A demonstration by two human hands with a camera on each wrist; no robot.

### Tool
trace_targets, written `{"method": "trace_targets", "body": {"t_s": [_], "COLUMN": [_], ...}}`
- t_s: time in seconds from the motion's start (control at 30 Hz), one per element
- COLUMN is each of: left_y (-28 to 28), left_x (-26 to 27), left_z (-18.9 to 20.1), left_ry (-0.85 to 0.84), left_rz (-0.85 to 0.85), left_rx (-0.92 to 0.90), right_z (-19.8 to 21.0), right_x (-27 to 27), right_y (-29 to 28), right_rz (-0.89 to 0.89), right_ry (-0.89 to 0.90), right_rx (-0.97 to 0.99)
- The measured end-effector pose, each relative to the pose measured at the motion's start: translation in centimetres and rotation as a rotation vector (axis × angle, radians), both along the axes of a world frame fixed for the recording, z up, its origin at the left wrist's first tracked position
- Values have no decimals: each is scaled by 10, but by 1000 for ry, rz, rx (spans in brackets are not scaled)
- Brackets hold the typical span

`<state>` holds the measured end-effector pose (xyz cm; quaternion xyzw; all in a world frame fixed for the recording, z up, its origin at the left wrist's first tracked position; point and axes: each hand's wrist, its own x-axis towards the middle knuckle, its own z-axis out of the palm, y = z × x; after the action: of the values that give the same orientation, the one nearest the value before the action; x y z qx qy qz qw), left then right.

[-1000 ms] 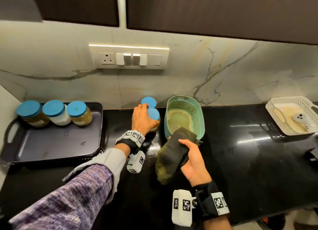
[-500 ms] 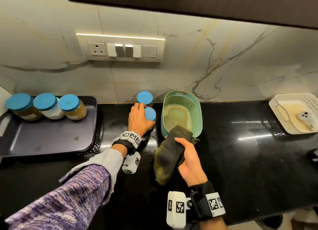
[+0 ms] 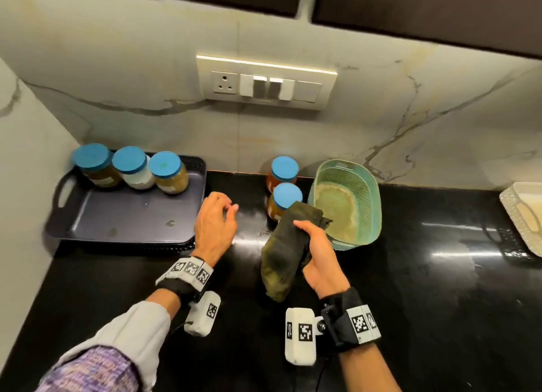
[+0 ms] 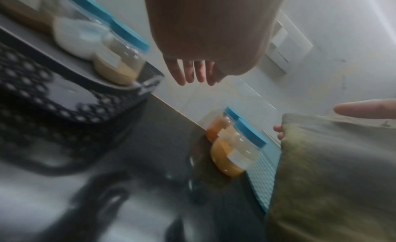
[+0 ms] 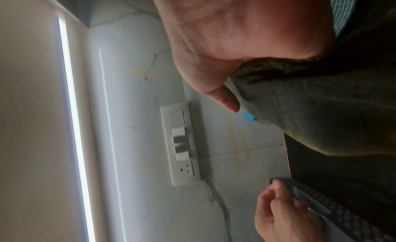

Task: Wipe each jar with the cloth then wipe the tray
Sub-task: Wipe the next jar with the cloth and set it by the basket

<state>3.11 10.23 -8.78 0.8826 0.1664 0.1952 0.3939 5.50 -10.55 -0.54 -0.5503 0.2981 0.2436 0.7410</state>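
Observation:
Three blue-lidded jars [image 3: 132,168] stand in a row at the back of the dark tray [image 3: 123,218] on the left. Two more blue-lidded jars stand on the black counter, one behind [image 3: 283,171] and one in front [image 3: 283,204], also seen in the left wrist view [image 4: 233,152]. My left hand [image 3: 217,224] hovers empty with loosely curled fingers between the tray and those jars. My right hand [image 3: 316,245] grips a dark olive cloth [image 3: 284,254], which hangs just in front of the nearer jar and covers part of it.
A teal mesh basket [image 3: 366,195] stands right of the two counter jars. A white basket [image 3: 525,215] sits at the far right edge. A switch panel [image 3: 265,82] is on the marble wall behind. A side wall bounds the tray's left.
My left hand has let go of the front counter jar and drawn back left toward the tray. The right hand still holds the cloth in about the same place.

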Motion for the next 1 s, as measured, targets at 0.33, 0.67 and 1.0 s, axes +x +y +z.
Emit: {"method": "trace_targets", "body": {"t_s": [0.33,0.67,1.0], "left_y": [146,204,182], "left_x": [-2,62,24], "left_z": [22,19,38], "left_ry": [156,481,86], "left_rz": [110,-47,-47], "left_rx": [137,345,169], "right_z": [15,8,7], "right_x": [-7,-45,-83], "right_y": [122,123,78], "right_rz": [179,120,-44], "right_ry": [2,11,-38], "right_rx": [-25,-26,-70]}}
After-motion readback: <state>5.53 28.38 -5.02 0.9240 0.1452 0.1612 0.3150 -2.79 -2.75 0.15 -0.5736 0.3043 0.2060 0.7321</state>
